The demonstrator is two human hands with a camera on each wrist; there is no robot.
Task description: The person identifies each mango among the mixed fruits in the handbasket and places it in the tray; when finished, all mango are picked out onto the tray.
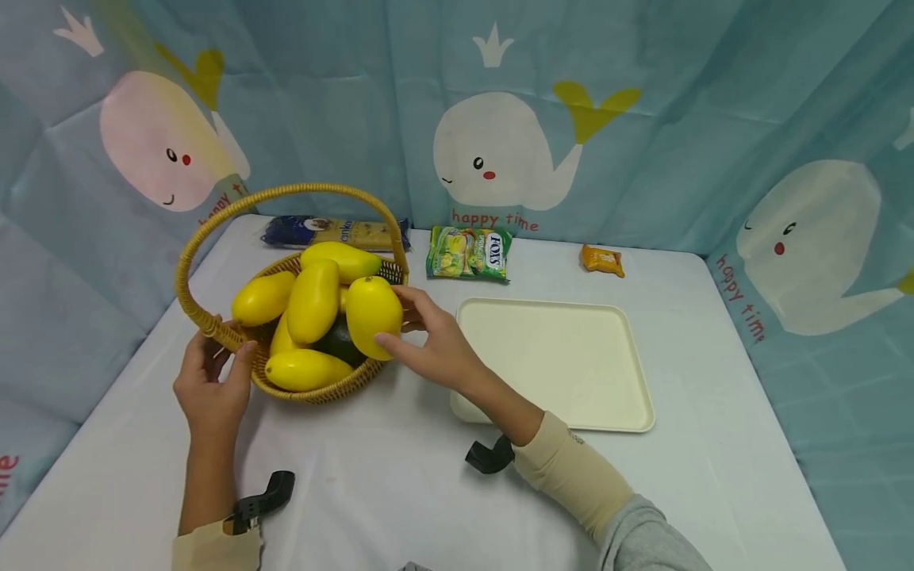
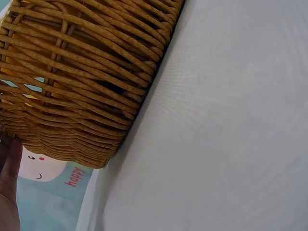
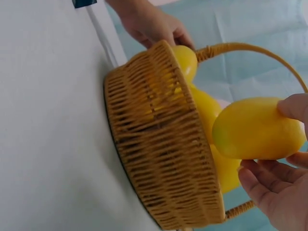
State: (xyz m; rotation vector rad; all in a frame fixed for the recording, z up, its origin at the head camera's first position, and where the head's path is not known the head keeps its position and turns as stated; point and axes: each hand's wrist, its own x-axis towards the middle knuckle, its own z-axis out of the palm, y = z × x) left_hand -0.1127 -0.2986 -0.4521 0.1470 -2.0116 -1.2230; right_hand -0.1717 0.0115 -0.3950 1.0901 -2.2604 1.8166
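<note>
A wicker basket with a tall arched handle stands on the left of the table, heaped with several yellow mangoes. Among them a dark rounded thing shows partly. My left hand grips the basket's left rim by the foot of the handle, thumb on the near side. In my right hand is one mango, held between thumb and fingers over the basket's right rim. The right wrist view shows this mango outside the heap, close beside the others.
Right of the basket lies a cream tray. Along the back are a blue pasta packet, partly behind the basket, a green Fox's sweets bag and a small orange packet. A whale-print curtain hangs behind the white table.
</note>
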